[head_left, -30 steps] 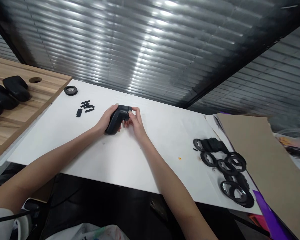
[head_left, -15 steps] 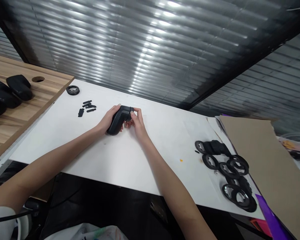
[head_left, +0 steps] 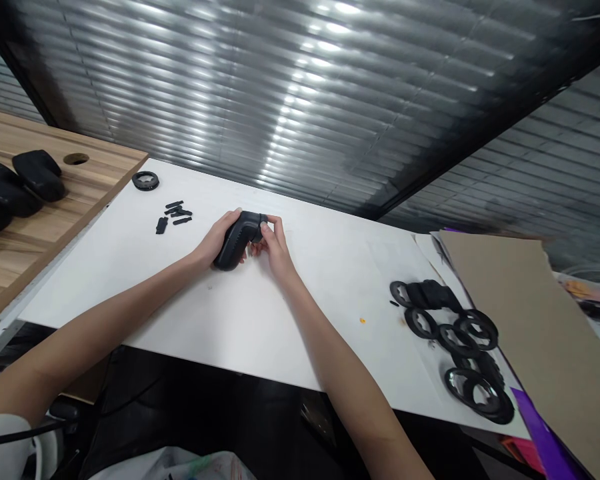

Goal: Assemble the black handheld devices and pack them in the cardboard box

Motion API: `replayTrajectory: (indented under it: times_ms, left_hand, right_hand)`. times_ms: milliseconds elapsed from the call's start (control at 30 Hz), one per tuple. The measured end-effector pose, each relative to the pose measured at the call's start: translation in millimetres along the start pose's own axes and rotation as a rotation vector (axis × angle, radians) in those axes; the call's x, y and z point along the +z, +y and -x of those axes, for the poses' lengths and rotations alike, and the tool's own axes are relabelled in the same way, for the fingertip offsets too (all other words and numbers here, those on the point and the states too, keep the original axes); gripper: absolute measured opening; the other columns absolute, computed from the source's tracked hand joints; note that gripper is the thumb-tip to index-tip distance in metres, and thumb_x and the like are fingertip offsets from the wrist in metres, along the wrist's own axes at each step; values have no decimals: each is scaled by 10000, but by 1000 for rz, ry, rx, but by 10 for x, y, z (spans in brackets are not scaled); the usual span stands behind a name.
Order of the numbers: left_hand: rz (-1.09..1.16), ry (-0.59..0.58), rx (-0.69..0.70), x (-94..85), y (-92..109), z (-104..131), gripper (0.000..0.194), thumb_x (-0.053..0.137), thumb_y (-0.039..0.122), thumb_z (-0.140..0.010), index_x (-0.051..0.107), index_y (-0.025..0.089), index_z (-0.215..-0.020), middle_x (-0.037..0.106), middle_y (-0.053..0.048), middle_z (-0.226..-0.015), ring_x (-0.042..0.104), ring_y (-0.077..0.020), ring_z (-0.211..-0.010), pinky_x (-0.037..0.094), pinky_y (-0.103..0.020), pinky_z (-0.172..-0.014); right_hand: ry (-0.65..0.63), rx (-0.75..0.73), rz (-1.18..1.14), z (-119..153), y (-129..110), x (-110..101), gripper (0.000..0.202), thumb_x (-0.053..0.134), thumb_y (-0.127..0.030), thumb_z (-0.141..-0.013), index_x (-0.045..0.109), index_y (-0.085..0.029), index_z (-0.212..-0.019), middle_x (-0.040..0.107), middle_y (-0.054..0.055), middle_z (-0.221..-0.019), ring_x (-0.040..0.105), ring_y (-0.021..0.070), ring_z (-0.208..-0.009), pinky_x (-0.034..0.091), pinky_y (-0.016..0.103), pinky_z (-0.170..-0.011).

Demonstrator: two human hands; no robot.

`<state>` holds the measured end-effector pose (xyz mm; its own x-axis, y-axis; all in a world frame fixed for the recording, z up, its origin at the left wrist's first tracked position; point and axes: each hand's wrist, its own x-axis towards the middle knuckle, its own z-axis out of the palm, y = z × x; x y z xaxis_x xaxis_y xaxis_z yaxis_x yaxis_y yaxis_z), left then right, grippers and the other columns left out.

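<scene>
"Holding the bent black handle (head_left: 233, 247) above the white table (head_left: 330, 287), you seem to be working on its short end (head_left: 256, 225)."

"What are my hands doing?"

"Your left hand (head_left: 215, 241) wraps the thick part, thumb up by the bend. Your right hand (head_left: 276, 251) pinches the short end with thumb and pointing finger. Its other fingers curl under."

"And my arms (head_left: 143, 300)?"

"They reach forward and slant in, so your hands come close together in front of you."

"What would the next move need?"

"I'd say a firm left grip, with small, gentle pushes or turns from your right finger and thumb. I can't tell if that end is on tight. The small black pieces (head_left: 162, 226) lie apart, past your left hand."
</scene>
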<state>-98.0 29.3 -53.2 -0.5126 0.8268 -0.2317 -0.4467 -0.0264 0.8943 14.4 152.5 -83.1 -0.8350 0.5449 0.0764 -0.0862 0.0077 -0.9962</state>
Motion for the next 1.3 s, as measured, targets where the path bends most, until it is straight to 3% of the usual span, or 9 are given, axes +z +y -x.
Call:
replayTrajectory:
  times_ms: [1300]
  left_hand:
    - [5,3,-16,5,5,8,552,659,770,-989,614,222,-942,708,-52,-631,644,-219,-447,510,-300,-435]
  right_hand:
    - [2,-12,1,-15,39,0,595,694,-811,-913,471,-312,-1145,637,-89,-714,610,149,-597,489,311,-642]
